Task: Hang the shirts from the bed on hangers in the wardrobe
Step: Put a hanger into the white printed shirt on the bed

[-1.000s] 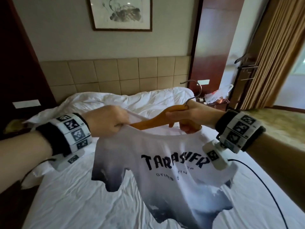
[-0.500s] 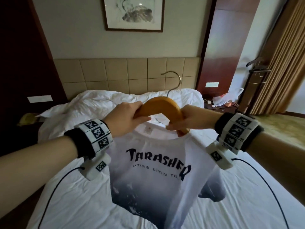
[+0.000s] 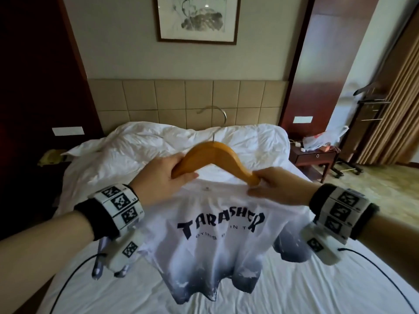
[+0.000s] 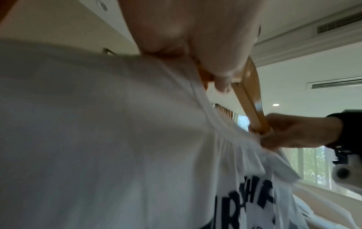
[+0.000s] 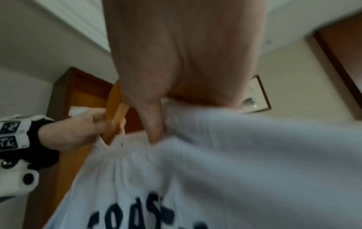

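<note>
One shirt [image 3: 217, 234] held above bed [image 3: 294, 291], collar around wooden hanger [image 3: 213, 155]. Left hand [image 3: 163, 177] grips hanger arm; right hand [image 3: 276, 189] pinches hanger end plus collar. Shoulders apparently unseated. Wardrobe unseen; hanging pending.

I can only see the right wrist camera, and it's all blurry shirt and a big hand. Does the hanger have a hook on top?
Observer: Yes. In the head view a metal hook stands up from the middle of the hanger.
Operator: What's under the shirt?
Observer: The shirt hangs in the air over the white bed.
Operator: Is the shirt white all the way down?
Observer: No. Its lower part fades to a dark grey-blue.
</note>
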### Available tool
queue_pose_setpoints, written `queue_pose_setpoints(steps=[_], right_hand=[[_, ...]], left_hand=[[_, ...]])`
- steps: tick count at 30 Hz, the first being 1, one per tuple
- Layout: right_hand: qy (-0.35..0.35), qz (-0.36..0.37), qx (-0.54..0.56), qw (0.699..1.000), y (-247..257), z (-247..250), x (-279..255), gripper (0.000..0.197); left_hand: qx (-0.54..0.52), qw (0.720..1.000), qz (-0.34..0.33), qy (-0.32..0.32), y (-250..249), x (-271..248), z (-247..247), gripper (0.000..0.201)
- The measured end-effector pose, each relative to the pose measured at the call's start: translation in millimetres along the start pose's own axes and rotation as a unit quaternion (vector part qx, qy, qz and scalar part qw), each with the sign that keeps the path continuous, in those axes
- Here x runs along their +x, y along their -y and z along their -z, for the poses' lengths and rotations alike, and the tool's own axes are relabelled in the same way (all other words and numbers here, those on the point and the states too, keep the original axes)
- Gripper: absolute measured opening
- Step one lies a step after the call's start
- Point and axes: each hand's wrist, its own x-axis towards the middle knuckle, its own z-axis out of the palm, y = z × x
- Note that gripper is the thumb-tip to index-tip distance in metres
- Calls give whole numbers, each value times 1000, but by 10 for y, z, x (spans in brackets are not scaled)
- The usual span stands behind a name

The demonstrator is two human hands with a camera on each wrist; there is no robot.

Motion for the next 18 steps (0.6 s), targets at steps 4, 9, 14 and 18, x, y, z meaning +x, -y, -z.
queue_pose_setpoints(steps=[4, 9, 14, 18], right_hand=[[20, 7, 0, 1000, -120, -237, -1, 27], [20, 34, -12, 999, -63, -259, 123, 22], [21, 80, -13, 996, 161, -413, 592, 18], [46, 126, -5, 991, 670, -667, 922, 17]], left_hand=[[102, 995, 8, 24, 78, -153, -131, 31], [147, 989, 20, 23, 162, -254, -138, 37], [199, 976, 92, 5, 286, -539, 55, 39], [249, 953, 169, -21, 348, -1013, 442, 42]])
